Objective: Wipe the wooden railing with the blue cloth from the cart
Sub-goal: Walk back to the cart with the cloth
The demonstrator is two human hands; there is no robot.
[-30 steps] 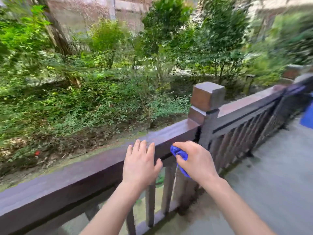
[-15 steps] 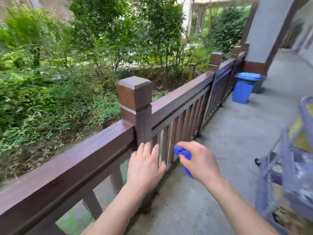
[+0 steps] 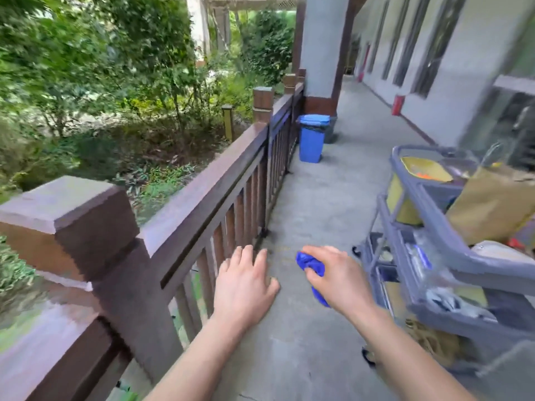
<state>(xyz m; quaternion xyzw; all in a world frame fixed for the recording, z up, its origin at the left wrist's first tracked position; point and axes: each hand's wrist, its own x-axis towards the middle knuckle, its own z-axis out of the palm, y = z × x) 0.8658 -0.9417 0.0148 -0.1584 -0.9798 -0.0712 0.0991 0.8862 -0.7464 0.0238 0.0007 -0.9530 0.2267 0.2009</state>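
Note:
The dark brown wooden railing (image 3: 202, 195) runs along the left from a thick square post (image 3: 86, 227) near me to the far pillar. My right hand (image 3: 338, 276) is shut on the bunched blue cloth (image 3: 311, 266), held in the air over the concrete walkway, right of the railing and not touching it. My left hand (image 3: 246, 282) hovers palm down, fingers apart and empty, just right of the railing's slats. The grey cleaning cart (image 3: 440, 244) stands on the right, close to my right hand.
A blue bin (image 3: 311, 140) stands by the railing in front of a white pillar (image 3: 321, 47). The building wall (image 3: 451, 65) with windows lines the right side. The cart carries a yellow bucket (image 3: 411, 186) and a brown bag (image 3: 492, 204). Shrubs grow beyond the railing.
My view has swung right along the walkway, bringing the cart and building into sight. Both hands have come off the railing and now hang over the floor; the cloth stays in my right hand.

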